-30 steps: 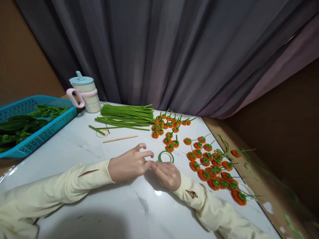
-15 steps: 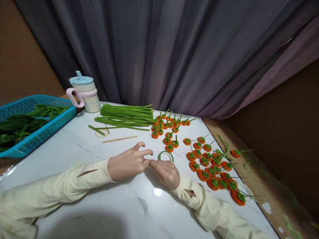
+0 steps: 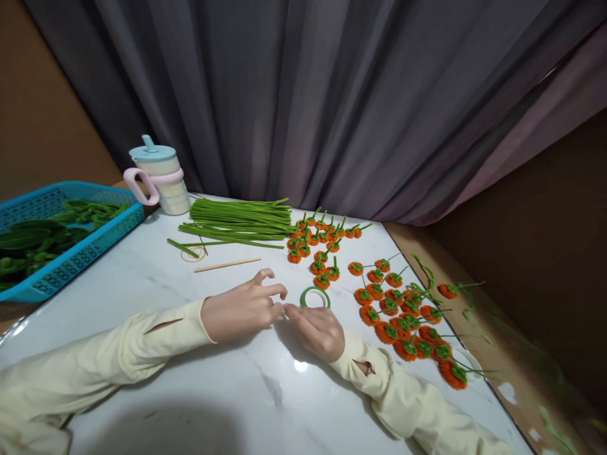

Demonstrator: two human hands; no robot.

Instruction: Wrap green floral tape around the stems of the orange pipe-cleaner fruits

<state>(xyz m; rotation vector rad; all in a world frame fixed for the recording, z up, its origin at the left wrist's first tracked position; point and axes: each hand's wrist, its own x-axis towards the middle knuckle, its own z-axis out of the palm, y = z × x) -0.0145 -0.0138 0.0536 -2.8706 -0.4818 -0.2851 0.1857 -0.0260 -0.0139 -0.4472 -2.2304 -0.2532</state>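
My left hand point(image 3: 244, 309) and my right hand point(image 3: 315, 328) meet fingertip to fingertip over the white marbled table point(image 3: 227, 392). Both are closed in a pinch, the left with its upper fingers raised and curled. A tiny bit of green shows between the fingertips; its kind is too small to make out. Just behind my right hand lies a roll of green tape point(image 3: 315, 298). Orange pipe-cleaner persimmons with green tops and thin wire stems point(image 3: 389, 307) spread to the right. Smaller ones with green stems point(image 3: 322, 281) sit farther back.
A bundle of green pipe cleaners point(image 3: 241, 218) lies at the back, with a wooden stick point(image 3: 227, 265) and a rubber band point(image 3: 193, 253) before it. At left stand a lidded cup point(image 3: 173, 189) and a blue basket point(image 3: 95, 237) of green leaves. A grey curtain point(image 3: 265, 95) hangs behind.
My hands have drawn slightly apart at the fingertips, the left a little to the left and the right a little to the right. A speck of green now shows between them.
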